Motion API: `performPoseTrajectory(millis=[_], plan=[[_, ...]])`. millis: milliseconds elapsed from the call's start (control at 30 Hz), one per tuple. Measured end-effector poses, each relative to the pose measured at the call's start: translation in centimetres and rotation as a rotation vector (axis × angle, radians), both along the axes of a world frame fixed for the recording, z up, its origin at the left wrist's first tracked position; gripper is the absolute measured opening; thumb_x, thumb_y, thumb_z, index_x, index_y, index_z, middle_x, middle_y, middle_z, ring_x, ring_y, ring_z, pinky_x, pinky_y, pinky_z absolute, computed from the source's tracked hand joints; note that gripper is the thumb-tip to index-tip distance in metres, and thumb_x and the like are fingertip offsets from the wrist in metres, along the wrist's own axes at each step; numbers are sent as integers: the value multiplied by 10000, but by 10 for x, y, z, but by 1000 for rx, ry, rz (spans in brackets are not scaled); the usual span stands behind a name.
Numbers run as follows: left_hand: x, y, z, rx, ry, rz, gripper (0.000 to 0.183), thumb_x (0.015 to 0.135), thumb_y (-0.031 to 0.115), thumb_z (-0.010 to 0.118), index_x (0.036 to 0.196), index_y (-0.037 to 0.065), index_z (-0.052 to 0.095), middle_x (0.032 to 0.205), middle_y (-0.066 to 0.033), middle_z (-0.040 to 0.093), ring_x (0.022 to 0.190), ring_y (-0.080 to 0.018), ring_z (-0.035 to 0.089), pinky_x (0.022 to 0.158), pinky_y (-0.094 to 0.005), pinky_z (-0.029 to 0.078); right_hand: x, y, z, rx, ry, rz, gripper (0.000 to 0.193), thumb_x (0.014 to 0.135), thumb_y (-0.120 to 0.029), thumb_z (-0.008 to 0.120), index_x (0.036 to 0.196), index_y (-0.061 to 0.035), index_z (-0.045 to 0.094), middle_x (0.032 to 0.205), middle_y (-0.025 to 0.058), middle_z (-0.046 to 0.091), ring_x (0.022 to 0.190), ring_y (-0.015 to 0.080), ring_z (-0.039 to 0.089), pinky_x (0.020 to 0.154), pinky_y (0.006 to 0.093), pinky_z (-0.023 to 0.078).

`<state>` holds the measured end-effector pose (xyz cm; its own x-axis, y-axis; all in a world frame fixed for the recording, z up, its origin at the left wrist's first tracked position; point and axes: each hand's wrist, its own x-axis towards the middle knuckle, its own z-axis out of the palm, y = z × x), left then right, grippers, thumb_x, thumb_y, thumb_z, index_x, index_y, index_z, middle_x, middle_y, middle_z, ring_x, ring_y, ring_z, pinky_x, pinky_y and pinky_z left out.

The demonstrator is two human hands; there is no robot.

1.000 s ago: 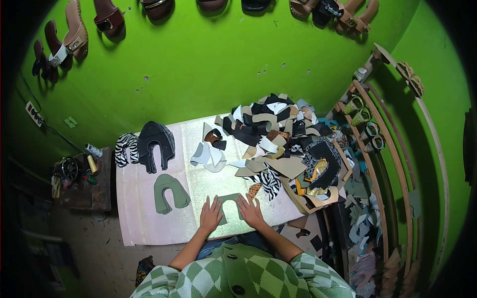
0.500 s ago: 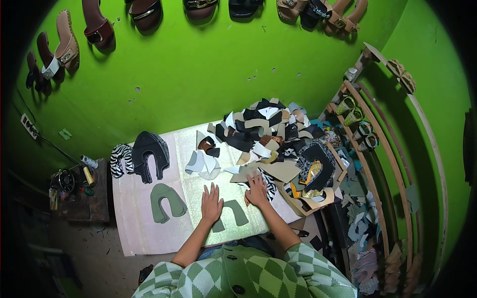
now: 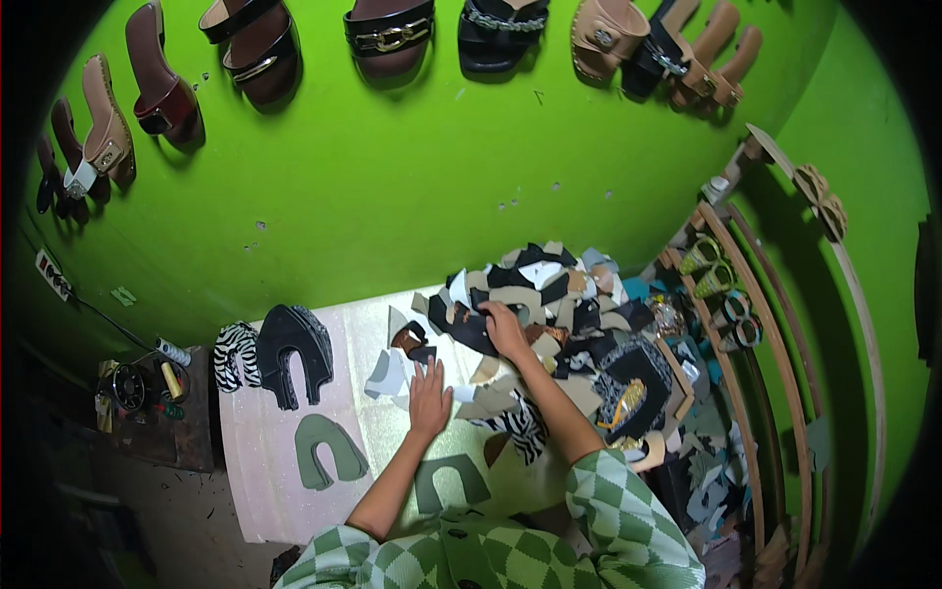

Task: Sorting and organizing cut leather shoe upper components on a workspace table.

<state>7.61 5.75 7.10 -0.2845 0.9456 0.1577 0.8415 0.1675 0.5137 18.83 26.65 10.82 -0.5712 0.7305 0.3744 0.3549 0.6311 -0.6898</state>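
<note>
My left hand (image 3: 429,402) lies flat with its fingers stretched out on the pale table (image 3: 378,432). Its fingertips touch the lower edge of a small group of white and black scraps (image 3: 389,373). Farther out, my right hand (image 3: 506,332) reaches into a heap of cut material pieces, its fingers apart over a black piece (image 3: 469,332). Close to me lies a green U-shaped piece (image 3: 453,478). A stack of similar green pieces (image 3: 316,452) rests to its left. Zebra-patterned scraps (image 3: 525,427) lie under my right forearm.
Black U-shaped pieces (image 3: 291,348) and zebra-patterned pieces (image 3: 235,355) are stacked at the table's far left. A tray (image 3: 679,410) of scraps stands at the right, before a wooden rack (image 3: 726,393). Sandals (image 3: 391,39) hang on the green wall. A small side table (image 3: 191,432) holds tools.
My right hand has moved away from me, from the beige piece near the zebra scraps into the heap. My left hand has slid forward to the white and black scraps. The view has tilted up.
</note>
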Motion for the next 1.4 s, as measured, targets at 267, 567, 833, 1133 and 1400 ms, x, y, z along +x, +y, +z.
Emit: performPoseTrajectory(millis=[267,567,833,1133,1400], plan=[[-9,-3,-7,-41,-133,66,582,898,189,469,1409,2,263,1454,-235,260,1344,-467,180,1083,-499,195,-66,85,-48,-87,-345,-253,304,814,-44,494,1099,-75,594,1167,169,556,1019,363,563,873,437,461],[-13,-9,4,90,-268,182,509,918,157,424,1382,-22,317,1439,-216,308,1347,-414,232,1076,-460,227,-10,57,-20,-95,21,38,77,752,24,536,788,17,604,867,147,578,768,309,589,691,358,468],[-8,-21,35,330,-785,163,388,946,146,435,1311,16,423,1221,-167,529,1107,-264,525,957,-341,388,34,-35,17,-504,325,357,155,790,-27,509,653,39,537,762,82,590,734,136,557,691,247,431],[-6,-78,-8,52,-1240,155,192,904,154,585,1047,26,595,790,-4,613,660,-55,555,593,-176,432,33,-155,-16,-787,172,724,323,710,60,668,976,-25,505,919,34,528,805,83,544,768,224,456],[-2,-131,-43,61,-1250,315,122,892,97,592,976,9,593,800,-38,612,683,-92,604,618,-198,507,69,-192,-74,-1219,-109,482,350,812,-7,635,1132,8,493,824,26,570,704,83,574,645,223,526]])
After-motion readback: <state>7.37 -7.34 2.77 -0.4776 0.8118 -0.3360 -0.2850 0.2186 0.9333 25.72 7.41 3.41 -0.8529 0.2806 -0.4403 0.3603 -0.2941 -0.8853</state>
